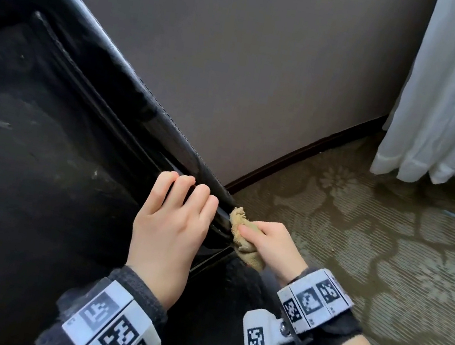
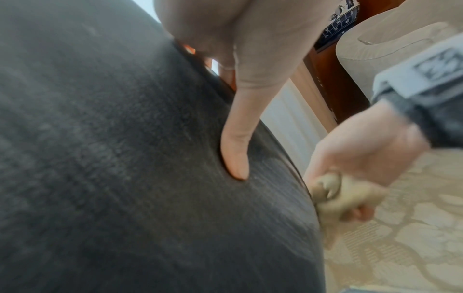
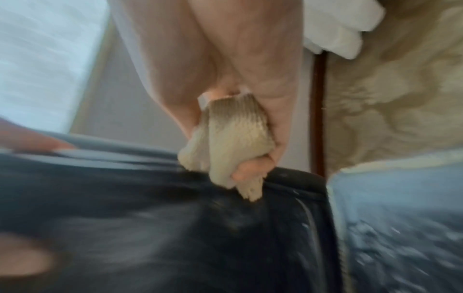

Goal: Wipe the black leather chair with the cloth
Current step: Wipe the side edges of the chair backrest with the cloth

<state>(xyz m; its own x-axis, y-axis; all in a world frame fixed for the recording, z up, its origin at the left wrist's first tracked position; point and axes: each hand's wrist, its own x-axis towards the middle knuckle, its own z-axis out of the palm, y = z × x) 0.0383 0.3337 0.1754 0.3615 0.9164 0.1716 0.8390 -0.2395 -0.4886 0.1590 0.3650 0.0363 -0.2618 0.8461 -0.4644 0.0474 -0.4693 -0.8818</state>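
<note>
Left hand (image 1: 169, 223) flat on chair (image 1: 39, 171) | right hand (image 1: 268, 245) clutching cloth (image 1: 243, 235) at edge

Patterned floral carpet (image 1: 386, 259) under black leather chair (image 1: 39, 171) and white curtain hem (image 1: 432, 164)

The left hand (image 1: 169, 223) lies palm down on the black leather chair (image 1: 39, 171), fingers (image 1: 198, 197) straight and close together, their tips reaching over the chair's shiny side edge; in the left wrist view the thumb (image 2: 235, 158) presses into the seat. The right hand (image 1: 265, 242) is just beside it, outside that edge, fingers curled round a bunched tan cloth (image 1: 243, 235) which it holds against the edge. Both forearms come in from the bottom of the head view, each wrist wearing a band with black-and-white markers
</note>
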